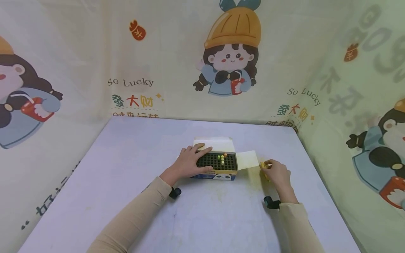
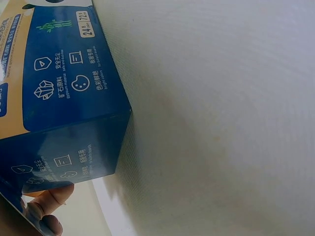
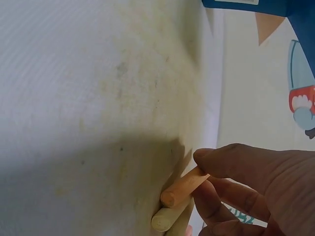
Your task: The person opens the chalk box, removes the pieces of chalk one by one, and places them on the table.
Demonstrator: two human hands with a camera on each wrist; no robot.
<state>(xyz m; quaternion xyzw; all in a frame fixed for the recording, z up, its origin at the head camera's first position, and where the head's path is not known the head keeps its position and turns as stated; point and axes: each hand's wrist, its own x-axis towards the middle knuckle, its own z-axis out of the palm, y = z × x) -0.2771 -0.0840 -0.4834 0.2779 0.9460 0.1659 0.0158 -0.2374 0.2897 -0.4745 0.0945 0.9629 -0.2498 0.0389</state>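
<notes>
A blue and yellow chalk box [image 1: 224, 174] stands on the table with its lid flaps folded out. Its black holed insert [image 1: 205, 161] bears several short yellow, green and orange chalk sticks. My left hand [image 1: 189, 162] rests over the box's left end, fingers spread; fingertips show beyond the box's side [image 2: 74, 152] in the left wrist view. Right of the box, my right hand [image 1: 278, 174] pinches an orange chalk stick [image 3: 183, 189] between thumb and fingers. Pale yellow chalk sticks [image 3: 165, 219] lie right beneath it, partly hidden by the hand.
The white table [image 1: 142, 147] runs back to a patterned cloth backdrop [image 1: 177, 70]. A white side flap [image 1: 248, 160] sticks out from the box toward the right hand, and a back flap [image 1: 218, 143] stands behind the insert.
</notes>
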